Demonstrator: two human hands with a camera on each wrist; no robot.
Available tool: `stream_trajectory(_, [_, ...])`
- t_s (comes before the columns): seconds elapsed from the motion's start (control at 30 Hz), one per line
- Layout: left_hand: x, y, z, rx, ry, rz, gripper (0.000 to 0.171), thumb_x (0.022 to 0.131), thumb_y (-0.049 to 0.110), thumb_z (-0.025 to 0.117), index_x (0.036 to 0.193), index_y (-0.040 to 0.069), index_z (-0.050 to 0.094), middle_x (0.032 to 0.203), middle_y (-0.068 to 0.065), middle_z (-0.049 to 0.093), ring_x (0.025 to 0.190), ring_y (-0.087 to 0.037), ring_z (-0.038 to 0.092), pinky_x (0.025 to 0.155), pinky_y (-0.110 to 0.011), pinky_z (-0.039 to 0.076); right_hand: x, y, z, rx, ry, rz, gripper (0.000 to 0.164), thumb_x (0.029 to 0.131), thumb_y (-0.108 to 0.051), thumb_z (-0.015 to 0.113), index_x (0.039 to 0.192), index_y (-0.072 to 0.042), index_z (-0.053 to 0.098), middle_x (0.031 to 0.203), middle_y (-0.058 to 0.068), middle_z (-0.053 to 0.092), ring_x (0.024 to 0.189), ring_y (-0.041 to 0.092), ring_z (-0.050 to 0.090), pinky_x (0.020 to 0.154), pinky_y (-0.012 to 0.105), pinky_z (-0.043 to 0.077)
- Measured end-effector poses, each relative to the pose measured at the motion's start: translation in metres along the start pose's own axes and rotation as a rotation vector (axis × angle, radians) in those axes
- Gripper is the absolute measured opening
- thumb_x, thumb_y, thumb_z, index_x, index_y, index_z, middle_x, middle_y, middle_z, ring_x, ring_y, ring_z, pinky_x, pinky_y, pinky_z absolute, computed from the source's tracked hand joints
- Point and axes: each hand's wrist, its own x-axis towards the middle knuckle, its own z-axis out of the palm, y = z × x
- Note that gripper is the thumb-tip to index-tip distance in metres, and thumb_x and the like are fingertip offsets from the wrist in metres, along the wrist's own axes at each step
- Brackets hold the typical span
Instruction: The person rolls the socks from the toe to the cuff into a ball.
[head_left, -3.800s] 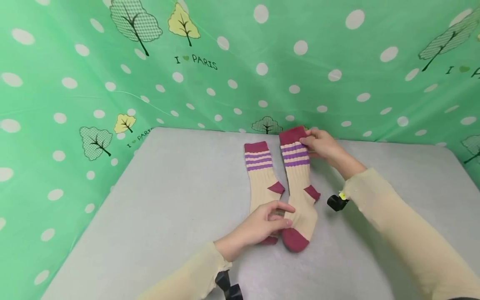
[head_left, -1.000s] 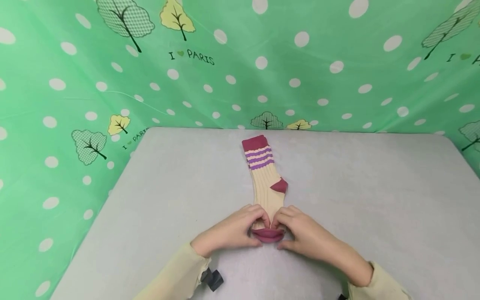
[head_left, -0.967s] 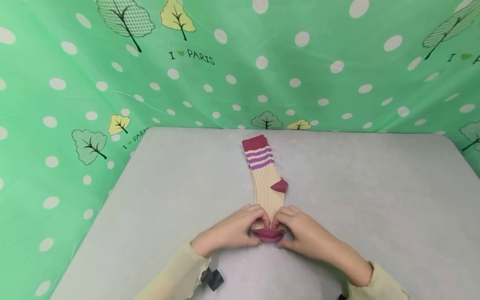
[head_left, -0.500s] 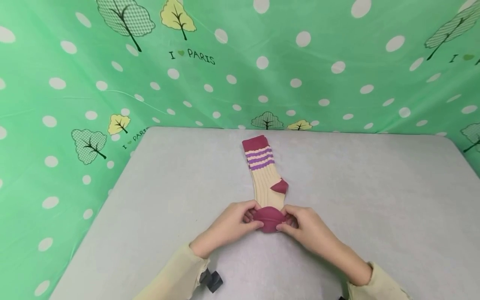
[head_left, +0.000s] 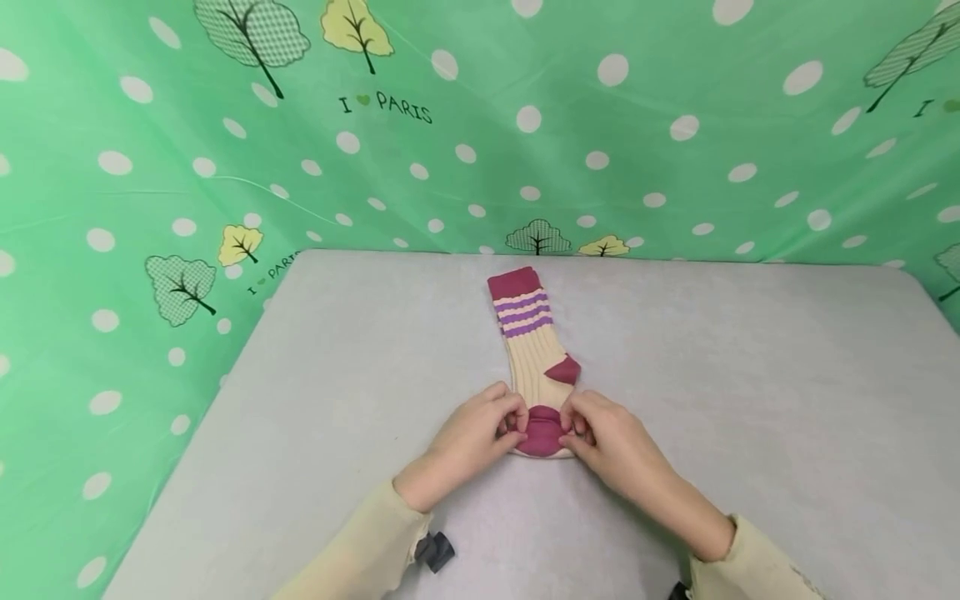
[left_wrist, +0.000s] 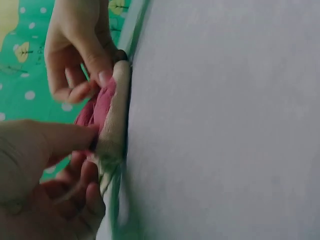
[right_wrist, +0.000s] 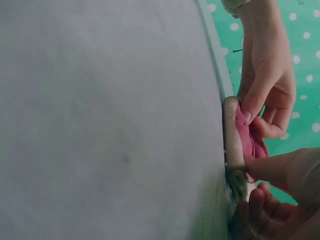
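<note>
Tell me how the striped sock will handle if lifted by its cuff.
The striped sock is likely floppy: its leg lies flat and its near end curls up. That rolled end may unroll without the left hand and right hand pinching it. The ribbed fabric probably grips rather than slips.

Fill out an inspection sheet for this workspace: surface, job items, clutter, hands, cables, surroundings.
Surface: flat pale-grey tabletop, its far edge meeting the backdrop.
Job items: ribbed cream knit sock with purple stripes and a maroon cuff and heel, lying flat at the cuff; its near end is turned up in a roll, showing maroon fabric and a cream edge. Whether a second sock lies underneath cannot be told.
Clutter: nothing seen.
Left hand: pinches the roll's left side.
Right hand: pinches the roll's right side.
Cables: nothing seen.
Surroundings: green backdrop sheet with white dots and printed trees; small black block-shaped piece at the left sleeve.
</note>
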Motion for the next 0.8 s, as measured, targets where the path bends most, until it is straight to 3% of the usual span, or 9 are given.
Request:
stream_trajectory(0.1, [-0.001,-0.005,-0.003,0.013,-0.047,0.035,0.008,0.088,0.014,0.075,0.092,0.017,0.07,0.089,0.005,0.055,0.082,-0.007,0.058,0.075,-0.019,0.051,0.0,0.002,0.0,-0.028,-0.015,-0.055,0.022,0.077,-0.002,0.082,0.08,-0.019,0.069,0.077,-0.01,0.056,0.069,0.0,0.05,0.061,0.017,0.047])
stream_trajectory(0.23, [-0.004,-0.012,-0.007,0.027,-0.118,0.065,0.022,0.084,0.022,0.08,0.103,0.018,0.071,0.095,0.007,0.055,0.087,-0.007,0.055,0.081,-0.021,0.051,0.0,0.008,-0.002,-0.044,-0.072,-0.104,0.018,0.075,-0.007,0.084,0.083,-0.018,0.072,0.081,-0.011,0.06,0.073,0.001,0.054,0.066,0.019,0.05])
stream_trajectory(0.33, [-0.006,-0.014,-0.009,0.081,-0.14,0.09,0.03,0.081,0.023,0.083,0.106,0.018,0.068,0.097,0.006,0.054,0.088,-0.007,0.051,0.081,-0.022,0.05,-0.001,0.011,-0.003,-0.044,-0.106,-0.139,0.024,0.071,-0.01,0.087,0.087,-0.018,0.07,0.084,-0.011,0.061,0.076,0.004,0.053,0.069,0.022,0.05])
stream_trajectory(0.47, [-0.008,-0.013,-0.009,0.181,-0.093,0.121,0.022,0.083,0.023,0.081,0.103,0.021,0.07,0.098,0.008,0.058,0.087,-0.007,0.051,0.078,-0.022,0.051,-0.002,0.012,-0.001,-0.058,-0.1,-0.179,0.03,0.069,-0.01,0.089,0.089,-0.017,0.067,0.085,-0.01,0.061,0.078,0.004,0.053,0.07,0.023,0.051])
stream_trajectory(0.6, [-0.009,-0.013,-0.011,0.22,-0.029,0.124,0.014,0.085,0.028,0.078,0.098,0.025,0.075,0.097,0.012,0.062,0.088,-0.007,0.055,0.077,-0.022,0.052,-0.003,0.011,0.001,-0.076,-0.055,-0.189,0.026,0.073,-0.011,0.087,0.088,-0.017,0.066,0.083,-0.011,0.059,0.076,0.003,0.052,0.068,0.021,0.05])
stream_trajectory(0.73, [-0.008,-0.012,-0.013,0.138,0.005,0.076,0.011,0.087,0.03,0.077,0.096,0.024,0.076,0.099,0.012,0.065,0.092,-0.006,0.06,0.083,-0.024,0.054,-0.003,0.012,0.0,-0.032,0.004,-0.163,0.021,0.076,-0.01,0.084,0.085,-0.018,0.067,0.082,-0.012,0.06,0.072,0.001,0.052,0.064,0.018,0.049])
stream_trajectory(0.8, [-0.005,-0.013,-0.015,0.066,0.021,0.035,0.01,0.088,0.03,0.077,0.095,0.022,0.077,0.098,0.011,0.068,0.086,-0.005,0.06,0.078,-0.023,0.053,-0.001,0.012,-0.003,0.029,0.019,-0.123,0.018,0.078,-0.009,0.083,0.085,-0.017,0.068,0.08,-0.012,0.061,0.07,0.0,0.053,0.062,0.017,0.05])
